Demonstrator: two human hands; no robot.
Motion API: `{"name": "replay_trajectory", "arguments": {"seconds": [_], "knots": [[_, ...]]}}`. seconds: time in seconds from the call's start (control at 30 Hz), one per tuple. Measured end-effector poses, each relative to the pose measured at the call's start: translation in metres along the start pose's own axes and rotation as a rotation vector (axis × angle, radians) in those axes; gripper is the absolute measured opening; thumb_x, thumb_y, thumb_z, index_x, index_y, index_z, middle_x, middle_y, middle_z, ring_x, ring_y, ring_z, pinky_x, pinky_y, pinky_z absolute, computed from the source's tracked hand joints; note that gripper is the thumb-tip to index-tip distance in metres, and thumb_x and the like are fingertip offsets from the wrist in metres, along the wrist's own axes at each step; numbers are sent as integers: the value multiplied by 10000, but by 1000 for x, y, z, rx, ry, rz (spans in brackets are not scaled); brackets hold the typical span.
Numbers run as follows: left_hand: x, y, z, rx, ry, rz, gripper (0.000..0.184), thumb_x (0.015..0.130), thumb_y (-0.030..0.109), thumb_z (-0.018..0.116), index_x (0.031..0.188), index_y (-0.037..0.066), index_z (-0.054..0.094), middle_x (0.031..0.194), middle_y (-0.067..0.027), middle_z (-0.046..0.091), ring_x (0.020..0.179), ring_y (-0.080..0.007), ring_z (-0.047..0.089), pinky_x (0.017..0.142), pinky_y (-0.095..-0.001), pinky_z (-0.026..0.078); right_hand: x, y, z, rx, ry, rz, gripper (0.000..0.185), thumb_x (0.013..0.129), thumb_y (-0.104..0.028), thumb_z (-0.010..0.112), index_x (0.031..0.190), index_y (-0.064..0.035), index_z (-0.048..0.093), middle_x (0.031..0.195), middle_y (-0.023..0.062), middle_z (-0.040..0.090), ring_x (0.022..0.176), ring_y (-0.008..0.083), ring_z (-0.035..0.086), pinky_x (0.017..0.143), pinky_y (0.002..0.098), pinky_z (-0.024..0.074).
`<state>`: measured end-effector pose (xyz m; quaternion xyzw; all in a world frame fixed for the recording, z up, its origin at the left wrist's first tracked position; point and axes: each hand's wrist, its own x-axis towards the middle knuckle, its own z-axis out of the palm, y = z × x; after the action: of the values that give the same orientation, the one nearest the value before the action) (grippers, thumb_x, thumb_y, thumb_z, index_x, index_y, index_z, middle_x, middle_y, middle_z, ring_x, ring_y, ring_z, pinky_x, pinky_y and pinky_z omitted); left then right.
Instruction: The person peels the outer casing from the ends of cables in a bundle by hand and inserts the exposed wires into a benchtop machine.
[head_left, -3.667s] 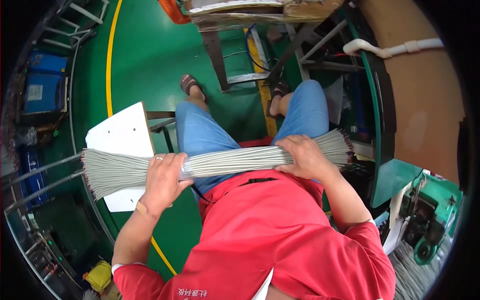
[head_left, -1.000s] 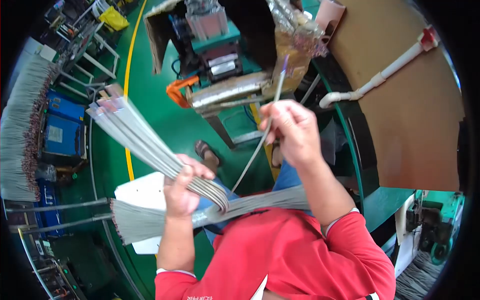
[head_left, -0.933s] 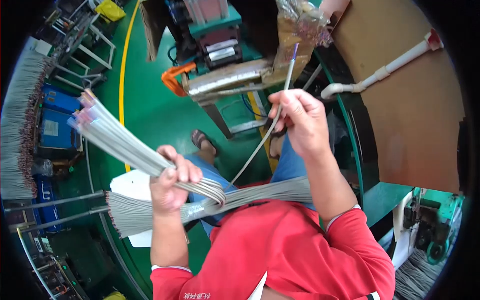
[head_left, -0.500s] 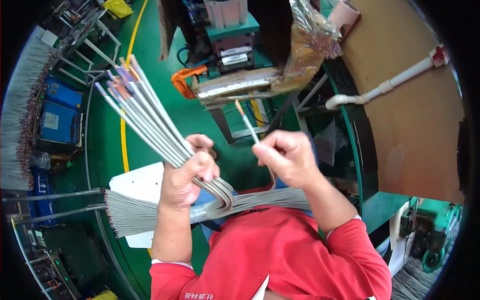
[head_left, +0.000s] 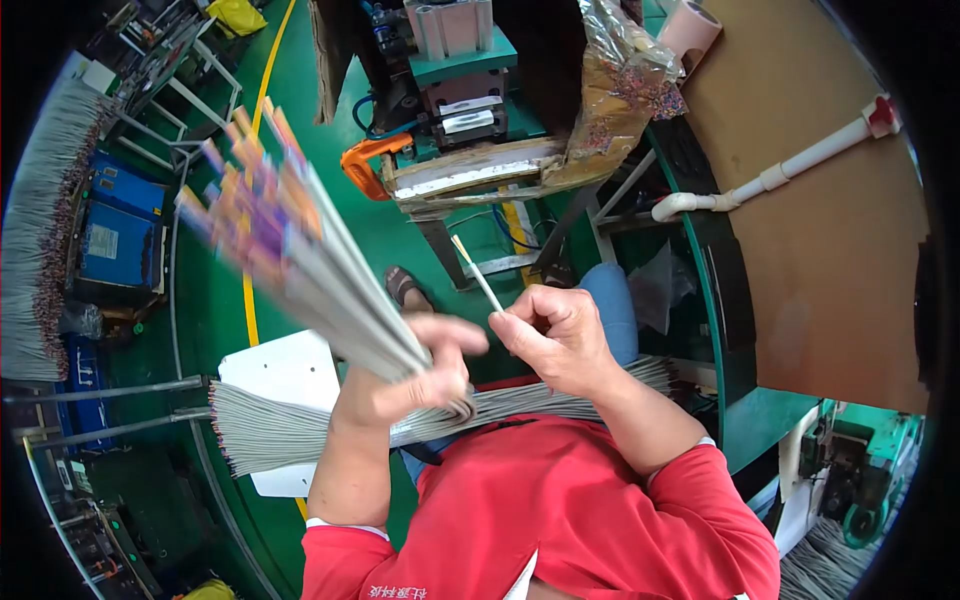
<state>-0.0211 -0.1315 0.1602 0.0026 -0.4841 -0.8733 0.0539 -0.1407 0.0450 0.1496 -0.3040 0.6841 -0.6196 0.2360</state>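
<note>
A bunch of grey cables (head_left: 335, 290) with coloured wire ends fans up to the left, smeared by motion. My left hand (head_left: 405, 390) is wrapped round the lower part of this bunch, its forefinger sticking out to the right. To its right, my right hand (head_left: 560, 335) pinches one single cable (head_left: 486, 284) between thumb and forefinger, near its stripped, pale end. Across my lap lies a thick bundle of grey cables (head_left: 270, 425), below both hands. How the single cable runs below my right hand is hidden.
Ahead stands a machine on a bench (head_left: 480, 170) with an orange clamp (head_left: 372, 165) at its edge. A white board (head_left: 280, 365) lies under the lap bundle's left end. To the right are a brown panel (head_left: 820, 250) and white pipe (head_left: 775, 175). More cables (head_left: 40, 230) hang far left.
The bunch in my left hand has swung and blurred, and that hand has shifted right. My right hand has moved slightly down and left with its cable. A sandalled foot now shows.
</note>
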Motion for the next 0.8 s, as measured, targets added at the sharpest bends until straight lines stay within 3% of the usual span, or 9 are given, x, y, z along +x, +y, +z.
{"name": "replay_trajectory", "arguments": {"seconds": [0.13, 0.23, 0.27, 0.4, 0.5, 0.53, 0.63, 0.8], "knots": [[-4, 4, 9, 307, -67, 34, 561, 873, 150, 655, 1336, -100, 459, 613, 26, 480, 538, -86, 496, 598, -282, 477, 1, -8, 1, 120, 1, 10, 203, 889, -85, 706, 728, -13, 607, 594, -4, 584, 519, 35, 475, 459, 231, 372], [10, 6, 11, 13, 342, 17, 467, 901, 122, 636, 1305, -76, 509, 639, 9, 499, 583, -92, 512, 590, -266, 460, -2, -2, 3, -27, 6, -123, 200, 897, -91, 697, 734, -11, 612, 601, 3, 588, 521, 38, 481, 459, 233, 371], [10, 5, 12, 13, 342, 19, 467, 901, 122, 636, 1305, -76, 509, 639, 9, 499, 583, -92, 512, 590, -266, 460, -2, -1, 3, -102, 16, -189, 199, 901, -93, 692, 738, -11, 614, 604, 7, 591, 522, 39, 484, 459, 234, 370], [6, 1, 15, 37, 174, 58, 407, 911, 117, 624, 1264, -71, 550, 644, 9, 505, 585, -84, 508, 581, -262, 453, -2, 1, 5, -145, 58, -158, 201, 911, -110, 682, 747, -11, 623, 609, 11, 592, 516, 47, 491, 456, 237, 369], [0, 11, 19, 560, -204, -22, 509, 892, 172, 636, 1301, -88, 481, 612, 23, 472, 529, -77, 469, 597, -278, 465, 0, 4, 2, -113, 53, -166, 201, 934, -129, 658, 774, -9, 639, 613, 6, 593, 526, 52, 506, 466, 236, 381], [1, 9, 19, 562, -201, -18, 509, 892, 172, 636, 1301, -88, 481, 612, 23, 472, 529, -77, 469, 597, -278, 465, 0, 5, 1, -96, 44, -169, 205, 946, -138, 646, 787, -8, 648, 614, 4, 594, 531, 54, 513, 471, 235, 388], [10, -4, 18, 205, 352, 25, 424, 895, 191, 649, 1213, -65, 532, 600, 30, 446, 520, -77, 456, 578, -283, 452, -3, -4, -3, 54, -69, -46, 196, 964, -145, 618, 830, -6, 654, 617, 17, 582, 556, 67, 527, 500, 250, 415], [22, 9, 11, -8, 482, -69, 355, 895, 204, 659, 1128, -44, 557, 595, 35, 435, 517, -78, 450, 568, -282, 441, -7, 1, 3, 116, -227, -22, 232, 1008, -173, 551, 893, -1, 657, 634, 20, 578, 574, 79, 536, 528, 255, 436]]}}
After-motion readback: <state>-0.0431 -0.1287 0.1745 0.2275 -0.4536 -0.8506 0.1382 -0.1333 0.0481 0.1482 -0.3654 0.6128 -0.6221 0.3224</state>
